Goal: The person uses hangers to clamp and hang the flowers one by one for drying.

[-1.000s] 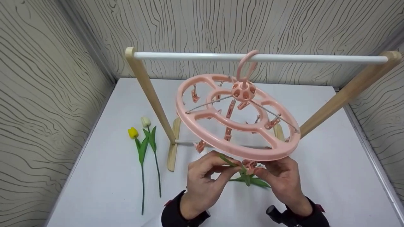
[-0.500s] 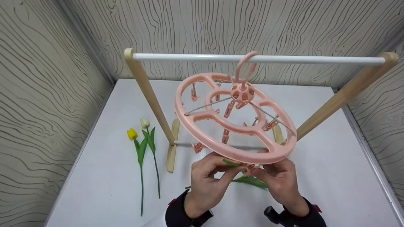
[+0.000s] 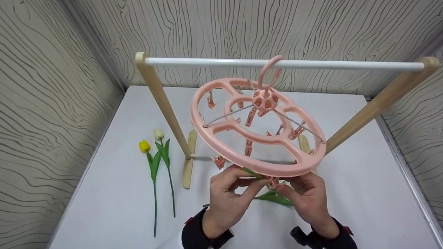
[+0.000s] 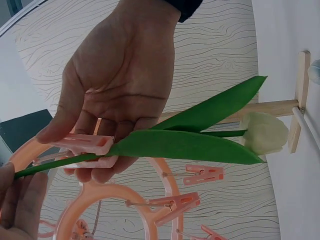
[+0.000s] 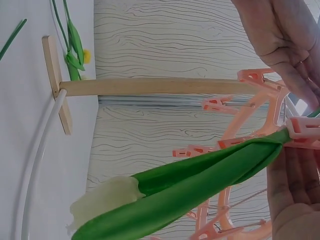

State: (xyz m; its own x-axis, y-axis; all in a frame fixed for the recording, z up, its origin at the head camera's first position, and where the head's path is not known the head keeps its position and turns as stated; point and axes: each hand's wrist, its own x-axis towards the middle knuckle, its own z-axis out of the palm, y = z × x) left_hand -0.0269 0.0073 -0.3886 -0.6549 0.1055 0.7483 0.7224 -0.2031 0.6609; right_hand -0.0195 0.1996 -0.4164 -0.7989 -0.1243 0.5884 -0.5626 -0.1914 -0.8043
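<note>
Here, white tulip (image 4: 185, 146) in pink clip (image 4: 94, 144)

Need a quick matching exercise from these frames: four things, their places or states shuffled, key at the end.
Things:
1. yellow tulip
2. pink hanger
3. wooden posts
4. large white tulip in the wrist views

Places or states:
A. hooked over the white bar
B. pinched at the stem by the left hand, the right hand gripping a pink clip at it
C. lying on the table
D. at either end of the bar

Pairs: 1-C; 2-A; 3-D; 4-B
</note>
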